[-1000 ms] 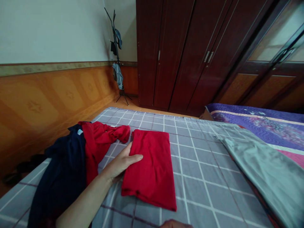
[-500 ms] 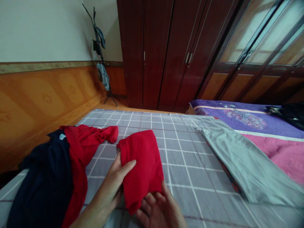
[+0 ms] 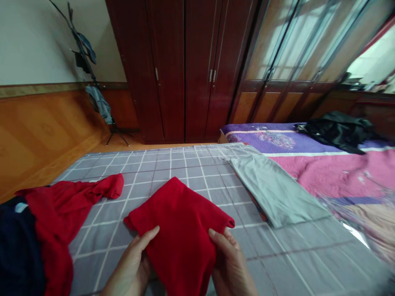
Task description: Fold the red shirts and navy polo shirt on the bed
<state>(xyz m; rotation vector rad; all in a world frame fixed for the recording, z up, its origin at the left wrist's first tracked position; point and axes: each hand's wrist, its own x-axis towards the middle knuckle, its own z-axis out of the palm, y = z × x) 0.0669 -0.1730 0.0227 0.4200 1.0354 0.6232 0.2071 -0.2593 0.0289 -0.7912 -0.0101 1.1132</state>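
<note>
A folded red garment [image 3: 182,230] is held up over the grey checked sheet, one corner pointing away from me; its exact kind cannot be made out. My left hand [image 3: 134,261] grips its left side, thumb on top and fingers underneath. On the right edge, my right hand [image 3: 230,259] pinches the cloth the same way, its fingers partly hidden beneath. To the left lie another red garment [image 3: 58,218] with a sleeve stretched toward the middle, and a dark navy garment [image 3: 18,250] against it.
The grey checked sheet [image 3: 148,168] covers the bed before me. A pale grey-green folded cloth [image 3: 274,189] lies at the right. Beyond it is a purple and pink bedspread [image 3: 324,168] with a black garment [image 3: 339,129]. A wardrobe [image 3: 185,74] and coat stand [image 3: 89,70] stand behind.
The red garment has turned so a corner points away and it spreads wider. My right hand has gone from its lower end to gripping its right edge. The view has swung right.
</note>
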